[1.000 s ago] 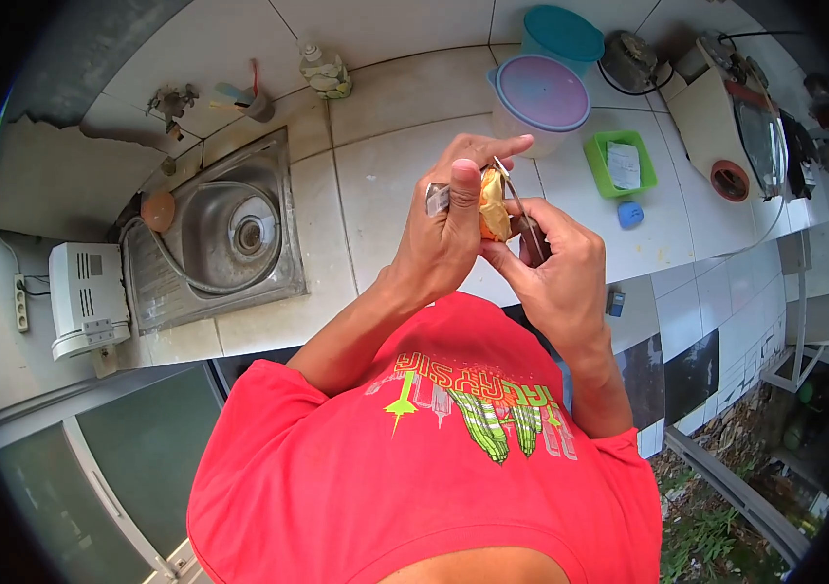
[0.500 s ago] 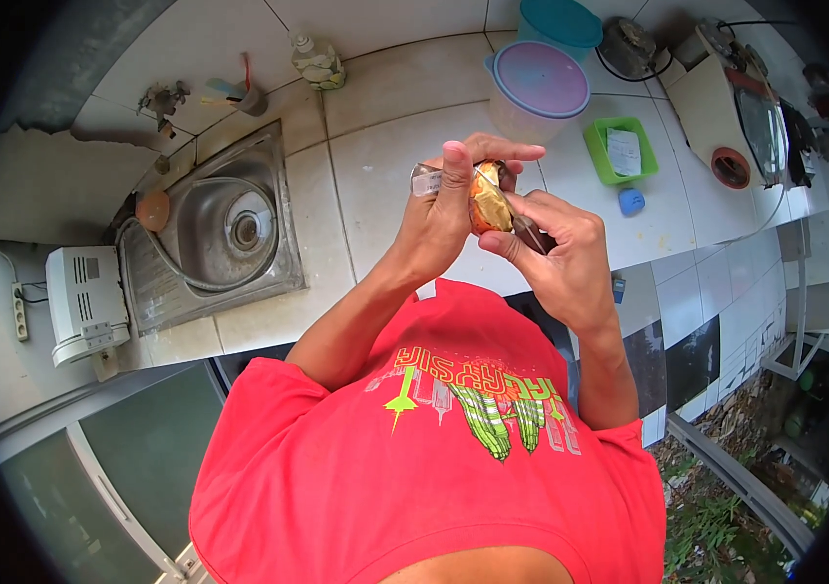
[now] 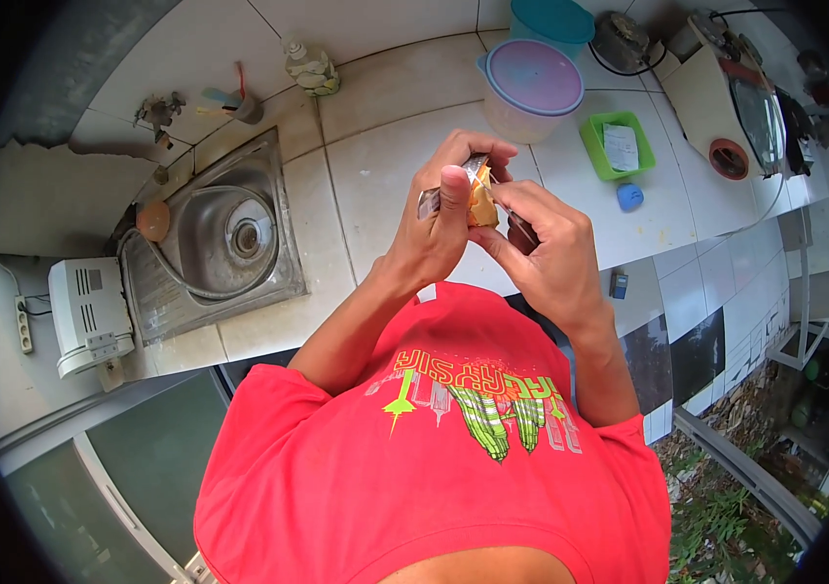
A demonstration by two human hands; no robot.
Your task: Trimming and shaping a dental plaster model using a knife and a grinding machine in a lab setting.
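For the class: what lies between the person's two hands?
In the head view, a small yellow-and-orange item lies between the left hand and right hand. Its kind is unclear.

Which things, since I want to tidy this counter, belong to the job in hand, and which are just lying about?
In hand:
yellow-orange item, in the left hand
thin dark item, partly hidden, in the right hand

Apparently just lying about:
purple-lidded tub
teal tub
green tray holding white paper
small blue object
patterned bottle
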